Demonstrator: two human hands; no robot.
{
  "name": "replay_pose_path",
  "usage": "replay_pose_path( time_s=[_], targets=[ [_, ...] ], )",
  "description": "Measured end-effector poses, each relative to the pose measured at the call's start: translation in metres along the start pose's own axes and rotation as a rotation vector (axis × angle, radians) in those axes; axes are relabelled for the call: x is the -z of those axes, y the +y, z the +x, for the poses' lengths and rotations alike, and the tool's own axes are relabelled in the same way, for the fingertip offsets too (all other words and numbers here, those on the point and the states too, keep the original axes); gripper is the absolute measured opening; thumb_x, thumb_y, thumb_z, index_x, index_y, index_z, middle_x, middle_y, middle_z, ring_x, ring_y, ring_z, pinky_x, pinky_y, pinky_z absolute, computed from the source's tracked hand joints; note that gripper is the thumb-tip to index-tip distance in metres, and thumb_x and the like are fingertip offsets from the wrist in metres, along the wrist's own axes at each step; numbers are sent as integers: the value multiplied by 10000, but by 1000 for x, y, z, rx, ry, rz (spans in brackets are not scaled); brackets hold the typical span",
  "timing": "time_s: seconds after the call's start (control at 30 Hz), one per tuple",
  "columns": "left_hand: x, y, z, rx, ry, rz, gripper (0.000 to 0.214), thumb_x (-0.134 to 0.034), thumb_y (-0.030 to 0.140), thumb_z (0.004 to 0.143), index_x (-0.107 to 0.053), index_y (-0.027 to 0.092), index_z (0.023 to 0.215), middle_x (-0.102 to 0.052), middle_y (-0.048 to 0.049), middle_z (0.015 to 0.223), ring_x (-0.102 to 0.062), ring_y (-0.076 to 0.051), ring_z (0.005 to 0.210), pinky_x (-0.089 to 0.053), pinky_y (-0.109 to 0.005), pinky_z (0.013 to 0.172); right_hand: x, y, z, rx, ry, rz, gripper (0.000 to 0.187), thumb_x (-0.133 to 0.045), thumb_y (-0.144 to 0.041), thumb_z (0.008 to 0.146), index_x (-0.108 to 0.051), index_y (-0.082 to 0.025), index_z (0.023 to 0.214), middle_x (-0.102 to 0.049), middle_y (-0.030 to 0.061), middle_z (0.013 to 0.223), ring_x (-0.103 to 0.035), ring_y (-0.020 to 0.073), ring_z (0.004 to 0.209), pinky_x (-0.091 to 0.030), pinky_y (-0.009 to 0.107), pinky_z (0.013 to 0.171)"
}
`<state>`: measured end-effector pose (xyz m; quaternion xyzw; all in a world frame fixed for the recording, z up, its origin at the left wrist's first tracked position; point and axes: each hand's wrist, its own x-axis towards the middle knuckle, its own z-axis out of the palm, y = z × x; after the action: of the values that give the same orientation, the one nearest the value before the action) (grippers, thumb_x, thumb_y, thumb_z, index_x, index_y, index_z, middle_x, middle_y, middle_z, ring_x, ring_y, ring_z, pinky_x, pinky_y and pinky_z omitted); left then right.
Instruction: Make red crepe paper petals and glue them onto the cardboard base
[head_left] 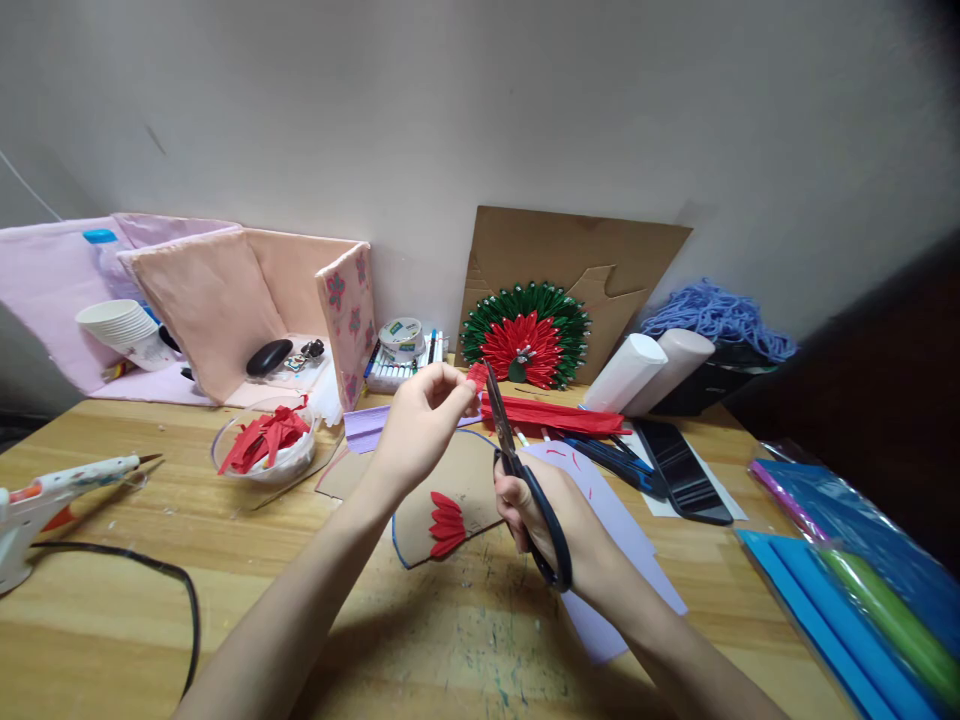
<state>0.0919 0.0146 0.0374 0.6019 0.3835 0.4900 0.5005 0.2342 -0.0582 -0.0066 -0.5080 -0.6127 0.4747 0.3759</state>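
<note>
My left hand point(424, 420) is raised over the desk and pinches a small red paper piece point(477, 376) between its fingertips. My right hand point(559, 520) grips black scissors point(517, 465), blades pointing up and touching the red piece. Below the hands lies a cardboard cut-out point(465, 480) with a few red petals point(447, 524) stuck on it. Behind the scissors, red paper strips point(555, 415) lie on the wooden desk point(300, 600).
A glue gun point(52, 495) with its black cord rests at the left. A clear bowl point(264, 452) holds red petals. A green-and-red paper fan point(525, 335) leans on cardboard at the wall. Lilac paper point(615, 520), a dark phone point(682, 470) and coloured sheets point(862, 570) lie to the right.
</note>
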Motion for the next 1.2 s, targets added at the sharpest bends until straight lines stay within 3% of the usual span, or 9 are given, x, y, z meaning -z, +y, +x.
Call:
replay_pose_path(
  time_s=[0.3,0.67,0.83,0.93,1.07,1.2],
  targets=[
    [-13,-22,34,247,29,-262,188,-683,271,674,-576,116,684,-639,-22,642,-617,-108,597,-498,-246,650,12,22,19,-51,162,-116,455,-493,-643,789,-428,-205,682,-441,-49,533,-414,90,419,-317,207,406],
    [-7,-36,45,141,69,-91,91,-642,191,644,-592,117,663,-627,-8,590,-594,-113,593,-491,-251,639,9,39,29,-150,183,-49,458,-526,-642,762,-455,-196,684,-439,-59,521,-456,85,384,-360,203,375],
    [-3,-34,45,75,32,-23,96,-649,202,649,-596,124,666,-599,6,581,-564,-109,578,-462,-238,606,6,32,39,-273,142,337,639,-411,-839,631,-426,-201,675,-392,-84,439,-410,80,328,-411,228,360],
    [0,-30,44,32,-44,21,103,-663,214,660,-609,130,686,-625,-9,651,-582,-116,628,-467,-239,637,10,22,43,-285,93,518,665,-448,-833,606,-490,-173,679,-465,-54,459,-487,94,374,-485,260,441],
    [3,-22,37,2,-231,81,104,-639,231,721,-636,132,752,-662,-36,741,-614,-127,690,-480,-243,676,17,17,44,-110,205,601,452,-661,-585,668,-564,-148,732,-505,-54,497,-534,94,451,-505,246,516],
    [3,-19,30,-8,-362,128,106,-617,236,759,-641,134,772,-672,-45,730,-625,-132,685,-490,-247,668,19,17,42,18,222,649,269,-657,-390,763,-550,-157,682,-517,-50,521,-544,93,495,-492,236,537]
  ],
)
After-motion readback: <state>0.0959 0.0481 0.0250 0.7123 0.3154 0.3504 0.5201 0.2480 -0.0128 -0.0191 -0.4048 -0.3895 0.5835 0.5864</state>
